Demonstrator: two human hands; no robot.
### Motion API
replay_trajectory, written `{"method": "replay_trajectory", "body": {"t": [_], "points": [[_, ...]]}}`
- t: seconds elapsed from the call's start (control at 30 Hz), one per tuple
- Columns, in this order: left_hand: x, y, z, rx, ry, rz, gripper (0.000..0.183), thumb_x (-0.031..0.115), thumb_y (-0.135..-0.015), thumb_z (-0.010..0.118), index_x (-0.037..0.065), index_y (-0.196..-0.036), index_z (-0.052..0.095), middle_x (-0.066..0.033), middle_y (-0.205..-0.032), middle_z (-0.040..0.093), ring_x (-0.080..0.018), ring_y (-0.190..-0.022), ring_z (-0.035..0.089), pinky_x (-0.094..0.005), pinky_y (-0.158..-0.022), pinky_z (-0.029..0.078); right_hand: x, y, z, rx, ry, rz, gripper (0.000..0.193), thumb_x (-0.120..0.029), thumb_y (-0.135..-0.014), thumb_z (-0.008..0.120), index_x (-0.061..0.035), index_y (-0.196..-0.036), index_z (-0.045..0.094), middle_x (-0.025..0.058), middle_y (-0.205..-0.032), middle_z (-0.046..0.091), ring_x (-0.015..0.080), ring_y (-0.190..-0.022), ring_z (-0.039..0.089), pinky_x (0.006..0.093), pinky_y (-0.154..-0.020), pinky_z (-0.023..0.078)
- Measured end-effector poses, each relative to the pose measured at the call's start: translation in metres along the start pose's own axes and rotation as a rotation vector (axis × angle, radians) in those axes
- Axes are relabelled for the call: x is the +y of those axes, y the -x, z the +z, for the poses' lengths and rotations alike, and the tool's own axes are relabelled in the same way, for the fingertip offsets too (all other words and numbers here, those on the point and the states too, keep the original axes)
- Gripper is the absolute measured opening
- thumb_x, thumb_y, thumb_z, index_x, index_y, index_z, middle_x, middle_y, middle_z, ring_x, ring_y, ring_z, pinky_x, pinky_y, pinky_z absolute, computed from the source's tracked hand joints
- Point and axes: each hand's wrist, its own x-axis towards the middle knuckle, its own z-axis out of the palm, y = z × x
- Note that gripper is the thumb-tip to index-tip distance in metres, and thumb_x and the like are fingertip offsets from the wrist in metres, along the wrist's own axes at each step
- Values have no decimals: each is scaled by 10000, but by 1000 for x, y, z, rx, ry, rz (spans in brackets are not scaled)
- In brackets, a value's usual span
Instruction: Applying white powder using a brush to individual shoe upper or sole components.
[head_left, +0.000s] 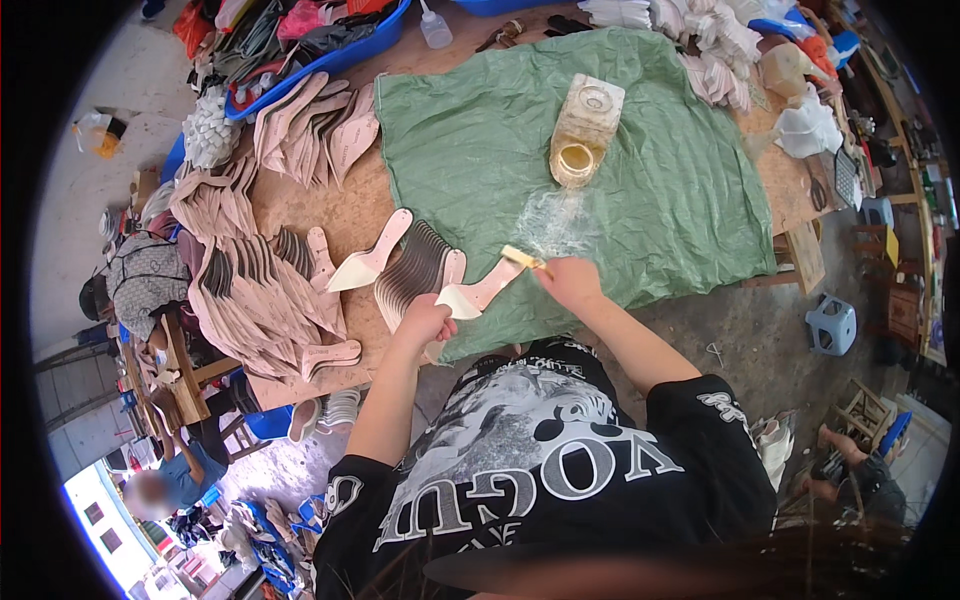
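The left hand [425, 322] gripped a pale insole [478, 292] over the green sheet [660, 190] — the right hand [568, 280] closed on a brush [523, 258], seemingly touching the insole's tip.

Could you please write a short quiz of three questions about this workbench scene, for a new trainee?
1. True or false: the right hand holds a small brush over the pale insole.
2. What colour is the sheet spread on the table?
A) blue B) green C) red
3. Fill in: the left hand holds the ______ end of the insole.

Key
1. True.
2. B, green; the open jar stands on it.
3. Wide; the narrow end points toward the brush, and the fanned row of insoles lies just behind.
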Motion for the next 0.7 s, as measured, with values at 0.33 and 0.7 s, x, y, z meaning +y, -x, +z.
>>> {"method": "replay_trajectory", "body": {"t": [0.33,0.7], "points": [[-6,9,22,35,26,-3,218,43,-779,441,-40,-932,571,-110,-611,598,-141,-432,536,-264,-385,403,-55,32,18,-290,-435,-73,460,-463,-851,513,-66,-672,659,143,-616,601,327,-614,606,437,-543,448],[-26,5,41,118,-54,163,205,50,-809,433,-48,-946,548,-113,-610,587,-185,-454,556,-334,-452,445,-52,34,9,-224,-526,123,400,-386,-853,590,-8,-743,665,82,-528,530,132,-523,485,354,-511,375]]}}
